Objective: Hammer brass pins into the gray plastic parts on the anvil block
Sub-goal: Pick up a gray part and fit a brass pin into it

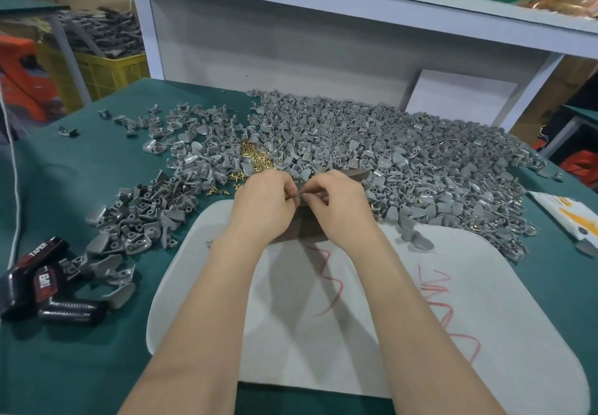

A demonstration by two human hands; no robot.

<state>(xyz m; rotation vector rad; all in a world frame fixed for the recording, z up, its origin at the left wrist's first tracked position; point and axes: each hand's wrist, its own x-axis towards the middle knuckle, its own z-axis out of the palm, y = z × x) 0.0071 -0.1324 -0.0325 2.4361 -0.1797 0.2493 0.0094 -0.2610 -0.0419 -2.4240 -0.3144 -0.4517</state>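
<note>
Two hands reach across a white mat [323, 333] to the anvil block [302, 225] at its far edge. The left hand [263, 207] and right hand [339, 207] are each in a tight grip, pinching one small gray plastic part [298, 193] between them just above the block; whether a pin sits in it cannot be told. Just beyond the block lie brass pins [255, 155], with the heap of gray parts [388, 155] behind and to its right. Seating a pin looks to be the step in hand; next the part must rest steady on the block and a hammer, unseen, be taken up.
</note>
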